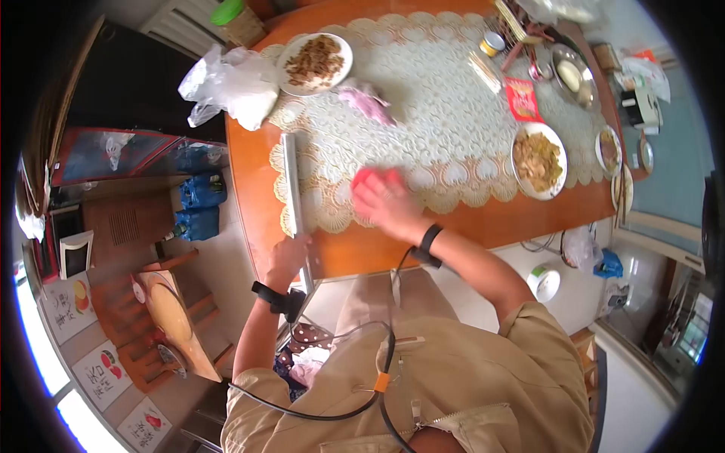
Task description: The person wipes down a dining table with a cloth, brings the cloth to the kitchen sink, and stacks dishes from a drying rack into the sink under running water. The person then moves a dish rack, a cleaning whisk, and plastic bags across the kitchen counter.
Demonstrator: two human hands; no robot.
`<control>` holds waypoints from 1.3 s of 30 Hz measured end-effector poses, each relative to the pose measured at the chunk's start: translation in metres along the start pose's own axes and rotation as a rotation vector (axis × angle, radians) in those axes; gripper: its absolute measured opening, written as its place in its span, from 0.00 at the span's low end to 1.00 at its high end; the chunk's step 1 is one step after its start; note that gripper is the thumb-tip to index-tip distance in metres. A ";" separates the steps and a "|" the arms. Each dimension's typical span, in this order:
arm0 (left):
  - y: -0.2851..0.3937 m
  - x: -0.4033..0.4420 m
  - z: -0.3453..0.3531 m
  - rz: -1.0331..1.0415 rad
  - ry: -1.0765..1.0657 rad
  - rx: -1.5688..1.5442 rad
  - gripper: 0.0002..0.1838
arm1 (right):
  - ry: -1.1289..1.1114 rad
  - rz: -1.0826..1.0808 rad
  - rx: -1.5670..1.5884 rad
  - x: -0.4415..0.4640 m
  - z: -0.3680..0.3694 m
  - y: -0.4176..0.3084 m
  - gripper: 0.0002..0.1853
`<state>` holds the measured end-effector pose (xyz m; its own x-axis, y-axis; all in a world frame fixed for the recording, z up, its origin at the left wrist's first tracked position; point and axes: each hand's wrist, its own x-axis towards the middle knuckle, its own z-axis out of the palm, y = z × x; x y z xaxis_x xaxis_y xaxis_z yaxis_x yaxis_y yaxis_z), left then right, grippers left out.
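A long, thin silvery bar [291, 177] lies along the left edge of the patterned lace tablecloth [445, 98] and sticks out over the table's near edge. My left hand [285, 258] is closed around its near end, the fingers slightly blurred. On the near part of the tablecloth, my right hand [389, 205] presses down on a red cloth [368, 178]; most of that cloth is hidden beneath the palm and fingers. Beyond it lies a crumpled pink cloth [368, 102]. Each wrist wears a black band.
A plate of brown food [316, 63] and a white plastic bag [234, 84] stand far left. To the right are a bowl of food [538, 160], a red packet [522, 100] and a metal bowl [574, 75]. A black cable [389, 347] hangs across my front.
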<state>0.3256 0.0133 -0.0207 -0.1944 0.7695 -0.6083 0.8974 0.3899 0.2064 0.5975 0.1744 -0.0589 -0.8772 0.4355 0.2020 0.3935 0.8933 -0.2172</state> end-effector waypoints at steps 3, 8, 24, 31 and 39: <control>0.007 -0.009 -0.037 0.075 -0.048 -0.095 0.14 | -0.072 0.437 -0.109 0.019 0.011 0.125 0.19; -0.026 0.008 -0.076 0.179 0.197 -0.278 0.16 | -0.139 0.698 -0.165 -0.028 -0.013 0.274 0.34; 0.178 0.224 -0.102 0.446 0.448 -0.316 0.10 | 0.011 0.879 0.312 0.076 -0.039 0.265 0.26; 0.189 0.128 -0.031 0.626 0.055 -0.182 0.13 | 0.318 0.499 0.266 0.119 -0.027 0.238 0.23; 0.092 0.175 -0.140 0.150 0.121 -1.043 0.16 | -0.188 -0.248 0.067 0.160 -0.004 0.182 0.28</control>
<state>0.3187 0.2547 -0.0010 -0.1992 0.8685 -0.4538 0.1432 0.4840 0.8633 0.5301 0.4070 -0.0620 -0.9821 0.1712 0.0783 0.1472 0.9577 -0.2472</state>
